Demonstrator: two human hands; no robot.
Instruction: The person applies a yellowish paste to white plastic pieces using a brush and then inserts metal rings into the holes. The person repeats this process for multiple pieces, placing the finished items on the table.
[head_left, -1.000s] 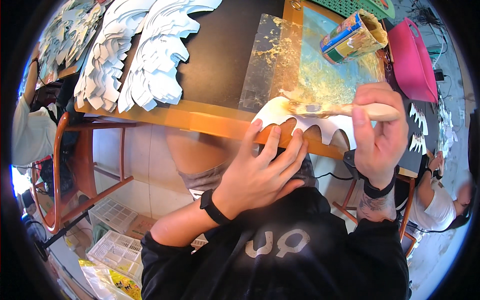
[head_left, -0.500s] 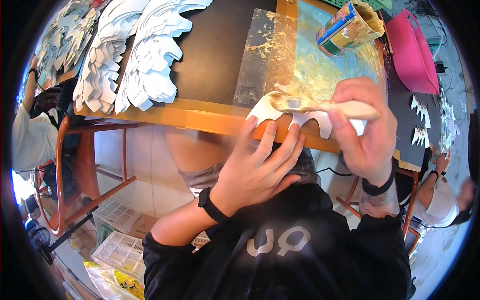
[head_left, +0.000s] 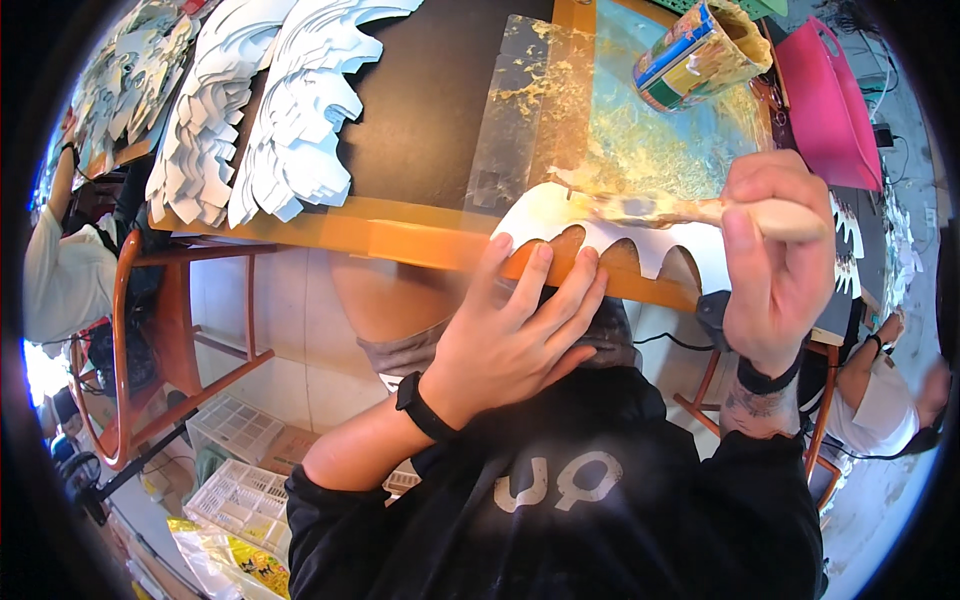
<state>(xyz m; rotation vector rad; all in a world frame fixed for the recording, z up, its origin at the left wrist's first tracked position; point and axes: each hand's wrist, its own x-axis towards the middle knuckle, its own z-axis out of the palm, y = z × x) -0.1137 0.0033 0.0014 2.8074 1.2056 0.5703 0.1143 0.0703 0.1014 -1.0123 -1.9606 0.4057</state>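
Note:
A white piece with a scalloped near edge (head_left: pixel 540 215) lies along the table's front edge. The spread fingers of my left hand (head_left: pixel 510 345) rest with their tips on its near left edge; the hand is open. My right hand (head_left: pixel 775 265) is closed around the pale handle of a brush (head_left: pixel 640 208). Its bristles, smeared yellowish and blurred by motion, lie over the upper part of the white piece. Beyond the brush stands a tilted, open tin can (head_left: pixel 700 60) with yellowish residue caked around its rim.
Two overlapping stacks of white wavy-edged cutouts (head_left: pixel 305 120) lie at the left. Yellowish residue coats the work surface (head_left: pixel 650 140) under the can. A pink basket (head_left: pixel 825 110) is at the right. Co-workers sit at both sides, near a wooden chair (head_left: pixel 180 330) on the left.
My right hand has moved to the right with the brush, drawing the bristles along the white piece. My left hand has stayed in place.

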